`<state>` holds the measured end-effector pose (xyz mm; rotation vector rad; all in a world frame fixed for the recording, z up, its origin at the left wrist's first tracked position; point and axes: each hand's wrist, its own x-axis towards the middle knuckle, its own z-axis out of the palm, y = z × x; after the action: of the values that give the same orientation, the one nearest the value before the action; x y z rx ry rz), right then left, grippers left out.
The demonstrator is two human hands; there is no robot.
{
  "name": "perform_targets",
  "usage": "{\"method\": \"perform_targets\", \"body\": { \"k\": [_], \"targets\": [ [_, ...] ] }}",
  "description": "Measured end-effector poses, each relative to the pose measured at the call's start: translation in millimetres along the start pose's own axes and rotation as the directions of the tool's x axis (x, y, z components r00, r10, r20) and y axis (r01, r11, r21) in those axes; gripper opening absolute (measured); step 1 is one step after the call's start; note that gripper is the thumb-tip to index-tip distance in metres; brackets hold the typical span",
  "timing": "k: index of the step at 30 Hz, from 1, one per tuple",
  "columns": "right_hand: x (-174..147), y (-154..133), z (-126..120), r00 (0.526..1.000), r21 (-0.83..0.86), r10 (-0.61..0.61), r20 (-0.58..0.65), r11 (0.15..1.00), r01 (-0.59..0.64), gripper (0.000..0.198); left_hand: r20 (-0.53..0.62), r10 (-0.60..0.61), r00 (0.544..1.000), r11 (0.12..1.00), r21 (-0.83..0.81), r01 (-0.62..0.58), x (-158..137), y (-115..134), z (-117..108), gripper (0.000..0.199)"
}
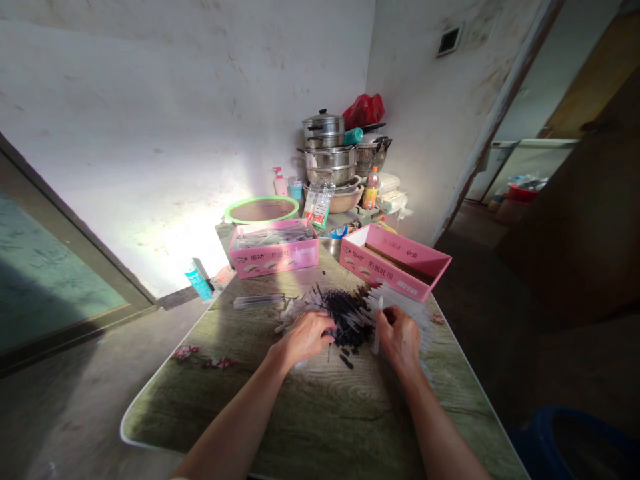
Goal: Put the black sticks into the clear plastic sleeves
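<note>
My left hand (pixel 309 335) is at the left edge of a heap of small black rod-like pieces (pixel 347 313), its fingertips drawn together. A thin dark sliver shows by those fingertips, too small to name. In my right hand (pixel 401 335) a whitish translucent tube (pixel 377 337) stands roughly upright, pinched between thumb and fingers. Beyond that hand spreads a pile of clear tubes (pixel 413 307). More whitish pieces (pixel 295 308) lie behind my left hand. A few loose black pieces (pixel 346 361) rest on the wood-patterned table (pixel 340 427) between my hands.
A pink box (pixel 275 260) full of thin translucent sticks stands at the back left. Another pink box (pixel 395 270) is at the back right. A bundle of thin sticks (pixel 259 301) lies left of the heap. Stacked pots (pixel 330 157) fill the corner.
</note>
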<state>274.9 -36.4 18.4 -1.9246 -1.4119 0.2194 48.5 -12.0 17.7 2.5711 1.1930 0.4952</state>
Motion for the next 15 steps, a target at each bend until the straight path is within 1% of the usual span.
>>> {"method": "perform_targets", "body": {
  "k": [1, 3, 5, 7, 9, 12, 15],
  "targets": [
    [0.5, 1.8, 1.2, 1.000, 0.101, -0.009, 0.000, 0.995, 0.009, 0.029, -0.014, 0.000, 1.000, 1.000, 0.001, 0.001, -0.1, -0.2, 0.2, 0.013],
    [1.0, 4.7, 4.5, 0.999, 0.310, -0.015, 0.028, 0.951, 0.006, 0.031, -0.051, -0.008, 0.999, 1.000, 0.003, 0.008, -0.3, -0.7, 0.1, 0.015],
    [0.7, 5.7, 8.6, 0.997, 0.496, -0.004, 0.081, 0.868, -0.037, 0.032, -0.118, -0.035, 0.992, 0.999, 0.002, 0.036, -0.7, -1.9, -1.7, 0.021],
    [-0.6, 4.8, 12.6, 0.989, 0.631, 0.014, 0.149, 0.769, -0.106, 0.032, -0.224, -0.082, 0.971, 0.997, -0.009, 0.082, -1.9, -4.4, -5.7, 0.025],
    [-2.6, 2.5, 15.7, 0.974, 0.712, 0.023, 0.225, 0.679, -0.180, 0.031, -0.346, -0.131, 0.929, 0.991, -0.034, 0.127, -3.6, -8.0, -11.7, 0.026],
    [-5.9, -1.7, 17.7, 0.945, 0.764, 0.028, 0.327, 0.580, -0.282, 0.033, -0.490, -0.175, 0.854, 0.984, -0.064, 0.165, -6.1, -13.4, -21.8, 0.025],
    [-8.1, -4.9, 17.5, 0.925, 0.800, 0.003, 0.381, 0.501, -0.331, 0.034, -0.618, -0.223, 0.754, 0.973, -0.097, 0.208, -7.1, -16.6, -29.7, 0.022]
  ]
}}
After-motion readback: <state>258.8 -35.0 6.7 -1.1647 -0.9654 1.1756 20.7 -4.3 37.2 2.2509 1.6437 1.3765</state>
